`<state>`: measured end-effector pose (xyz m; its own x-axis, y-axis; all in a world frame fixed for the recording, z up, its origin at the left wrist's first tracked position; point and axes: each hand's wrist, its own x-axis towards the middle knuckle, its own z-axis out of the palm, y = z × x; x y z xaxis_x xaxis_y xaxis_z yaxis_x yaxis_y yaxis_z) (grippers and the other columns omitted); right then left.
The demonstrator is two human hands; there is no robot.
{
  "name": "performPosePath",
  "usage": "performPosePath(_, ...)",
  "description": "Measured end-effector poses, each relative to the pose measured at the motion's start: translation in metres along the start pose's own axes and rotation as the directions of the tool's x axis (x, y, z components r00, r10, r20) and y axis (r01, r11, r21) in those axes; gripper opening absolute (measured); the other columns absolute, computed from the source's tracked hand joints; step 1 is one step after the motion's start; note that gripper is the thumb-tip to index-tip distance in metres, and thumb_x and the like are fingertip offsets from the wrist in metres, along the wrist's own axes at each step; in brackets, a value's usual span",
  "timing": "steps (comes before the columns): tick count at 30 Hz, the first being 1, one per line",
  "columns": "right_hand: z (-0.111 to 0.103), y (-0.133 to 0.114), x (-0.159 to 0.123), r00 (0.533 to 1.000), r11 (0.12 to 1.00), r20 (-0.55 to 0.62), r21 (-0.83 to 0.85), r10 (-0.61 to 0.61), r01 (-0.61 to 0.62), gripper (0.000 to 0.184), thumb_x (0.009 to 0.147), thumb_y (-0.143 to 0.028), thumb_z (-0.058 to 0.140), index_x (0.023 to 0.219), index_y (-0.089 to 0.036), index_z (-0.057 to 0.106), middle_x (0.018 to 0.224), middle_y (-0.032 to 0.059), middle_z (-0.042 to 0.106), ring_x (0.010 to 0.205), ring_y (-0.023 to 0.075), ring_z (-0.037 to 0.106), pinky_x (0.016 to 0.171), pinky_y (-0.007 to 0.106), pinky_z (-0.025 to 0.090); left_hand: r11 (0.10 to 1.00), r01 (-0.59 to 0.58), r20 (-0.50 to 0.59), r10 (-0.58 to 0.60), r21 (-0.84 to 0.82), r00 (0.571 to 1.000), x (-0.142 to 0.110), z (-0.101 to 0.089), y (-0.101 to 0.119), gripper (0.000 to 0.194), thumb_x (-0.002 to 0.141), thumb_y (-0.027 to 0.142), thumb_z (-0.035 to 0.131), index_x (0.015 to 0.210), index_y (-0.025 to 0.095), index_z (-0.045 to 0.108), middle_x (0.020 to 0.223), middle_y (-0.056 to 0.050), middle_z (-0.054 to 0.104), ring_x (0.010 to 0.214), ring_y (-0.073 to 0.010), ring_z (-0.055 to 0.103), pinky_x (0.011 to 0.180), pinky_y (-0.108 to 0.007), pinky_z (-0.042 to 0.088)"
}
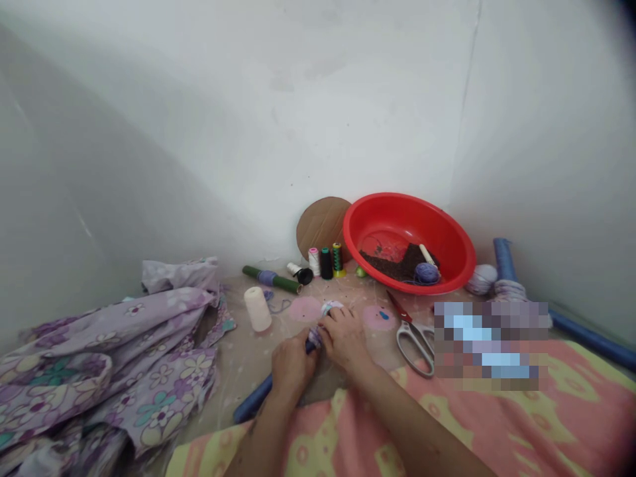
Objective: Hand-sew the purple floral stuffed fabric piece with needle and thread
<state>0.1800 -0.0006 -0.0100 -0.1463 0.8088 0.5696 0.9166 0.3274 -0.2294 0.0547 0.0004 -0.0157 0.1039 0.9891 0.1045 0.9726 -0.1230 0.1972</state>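
1. The blue tube [254, 400] is slanting over the patterned surface [218, 391], its long axis running from near left to far right.
2. Its yarn winding [315, 336] is facing roughly toward the thread spools [326, 264].
3. The left hand's [292, 366] fingers are curling round the tube.
4. The right hand's [346, 336] are covering the winding; whether they're pinching, I cannot tell.

At the grip, the left hand [291, 366] and the right hand [344, 336] are showing bare, their fingers [338, 314] presenting rounded contours. Just behind the grip, the wrists [366, 372] are forming the slenderer portion of each limb. Farther behind it, the left forearm [264, 434] and the right forearm [405, 414] are displaying uncovered, smoothly broadening outlines. Fingernail details are proving too small to tell.
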Motion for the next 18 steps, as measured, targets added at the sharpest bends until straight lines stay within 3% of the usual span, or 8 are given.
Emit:
performPosePath(6,0.004,-0.007,0.005,0.996,0.993,0.052,-0.092,-0.075,0.079,0.015,0.075,-0.020,0.043,0.074,-0.017,0.057,0.077,0.0074,0.054,0.081,0.0193,0.041,0.079,0.035,0.024,0.999,0.022,-0.023,-0.021,0.024,1.000,0.000,0.003,0.002,0.034,0.072,0.035,0.044,0.105,0.029,0.050,0.089,-0.005,0.062,0.084,-0.0192,0.056,0.067,-0.026,0.036)
performPosePath(12,0.005,-0.010,0.006,0.993,0.989,0.030,-0.089,-0.112,0.115,0.013,0.071,-0.016,0.043,0.071,-0.017,0.056,0.075,0.0064,0.055,0.079,0.0190,0.042,0.081,0.036,0.025,0.999,-0.032,-0.022,0.032,0.002,0.999,-0.003,0.002,0.004,0.036,0.074,0.034,0.042,0.108,0.028,0.048,0.090,-0.005,0.062,0.082,-0.0188,0.056,0.067,-0.026,0.037)
performPosePath(16,0.008,-0.010,0.009,0.998,0.986,-0.065,0.168,-0.001,0.012,0.017,0.077,-0.021,0.040,0.067,-0.018,0.054,0.076,0.0040,0.055,0.077,0.0161,0.045,0.073,0.031,0.031,1.000,-0.023,-0.002,0.023,0.009,1.000,-0.004,-0.001,0.006,0.034,0.074,0.036,0.041,0.106,0.027,0.049,0.088,-0.006,0.062,0.081,-0.0186,0.056,0.067,-0.026,0.036)
performPosePath(18,0.009,-0.009,0.012,0.985,0.897,-0.104,0.436,0.134,-0.076,0.020,0.079,-0.027,0.037,0.069,-0.018,0.052,0.072,0.0020,0.054,0.070,0.0130,0.047,0.067,0.027,0.034,1.000,-0.023,-0.005,0.023,0.014,1.000,-0.004,-0.001,0.005,0.034,0.074,0.039,0.041,0.105,0.028,0.049,0.088,-0.005,0.062,0.082,-0.0189,0.056,0.066,-0.026,0.036)
